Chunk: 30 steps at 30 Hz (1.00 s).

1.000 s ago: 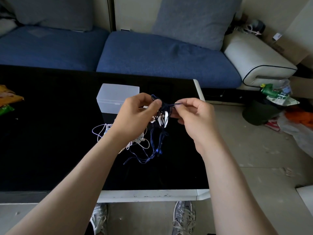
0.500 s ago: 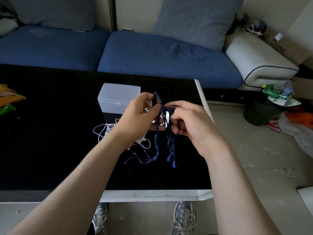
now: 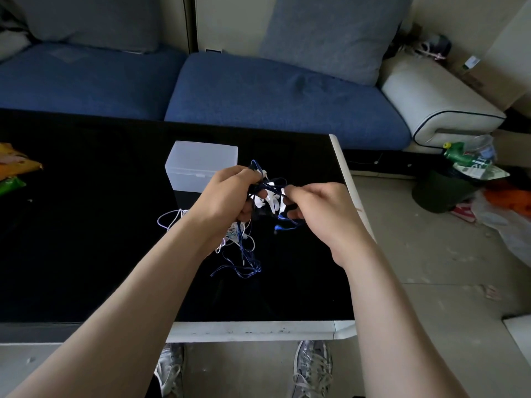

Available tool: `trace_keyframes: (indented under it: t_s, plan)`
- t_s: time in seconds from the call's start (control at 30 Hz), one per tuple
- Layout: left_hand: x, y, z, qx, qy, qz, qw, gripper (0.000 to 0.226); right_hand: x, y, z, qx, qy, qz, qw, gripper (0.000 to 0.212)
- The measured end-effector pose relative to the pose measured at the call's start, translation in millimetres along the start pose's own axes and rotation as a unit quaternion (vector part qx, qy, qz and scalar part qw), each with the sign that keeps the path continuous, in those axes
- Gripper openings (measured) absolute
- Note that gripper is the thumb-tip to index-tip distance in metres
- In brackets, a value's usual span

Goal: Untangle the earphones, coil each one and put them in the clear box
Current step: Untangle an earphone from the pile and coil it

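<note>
Both hands are busy here: left hand (image 3: 227, 201) is gripping the tangled earphones (image 3: 265, 193) above the black table (image 3: 86, 225), right hand (image 3: 321, 214) is pinching a blue strand. Clear box (image 3: 201, 165) is sitting closed just behind them.

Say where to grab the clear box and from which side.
Probably span the clear box across its near and far long walls, from above: it sits flat, lid shut, and the left hand, holding earphones, crowds its near right corner.
</note>
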<state>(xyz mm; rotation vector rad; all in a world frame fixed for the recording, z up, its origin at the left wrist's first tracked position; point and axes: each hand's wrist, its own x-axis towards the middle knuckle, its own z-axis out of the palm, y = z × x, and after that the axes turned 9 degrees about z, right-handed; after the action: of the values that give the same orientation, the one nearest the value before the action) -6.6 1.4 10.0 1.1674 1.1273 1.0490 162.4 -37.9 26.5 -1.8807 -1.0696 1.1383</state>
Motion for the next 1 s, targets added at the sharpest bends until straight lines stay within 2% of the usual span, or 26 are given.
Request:
trace_keyframes:
  t_s: [0.07, 0.13, 0.3, 0.43, 0.5, 0.63, 0.83, 1.0]
  plan:
    - [0, 1, 0, -0.008, -0.003, -0.004, 1.000, 0.018, 1, -1, -1, 0.053, -0.024, 0.023, 0.998, 0.014]
    - [0, 1, 0, -0.021, -0.007, -0.006, 1.000, 0.017, 1, -1, -3, 0.069, -0.039, 0.027, 0.997, 0.013]
    - [2, -7, -6, 0.063, -0.008, 0.026, 0.998, 0.034, -2, 2, -6, -0.001, -0.050, -0.012, 0.999, 0.015]
    - [2, -8, -7, 0.053, 0.012, 0.023, 0.998, 0.026, -2, 4, -8, -0.106, -0.033, -0.013, 0.994, 0.034]
    - [3, -9, -6, 0.064, 0.013, 0.024, 0.998, 0.024, -2, 6, -6, -0.124, -0.038, -0.009, 0.991, 0.035]
    - [3, -7, -4, 0.052, 0.003, 0.006, 0.999, 0.021, -3, 4, -4, -0.060, -0.067, -0.042, 0.995, 0.015]
    - [1, -4, -6, 0.069, -0.025, -0.010, 0.997, 0.029, 2, 6, -3, -0.070, -0.043, -0.093, 0.992, 0.017]
    - [-3, 2, -5, 0.035, -0.062, -0.042, 0.997, 0.045, 1, 5, -2, -0.059, -0.029, -0.116, 0.991, 0.019]
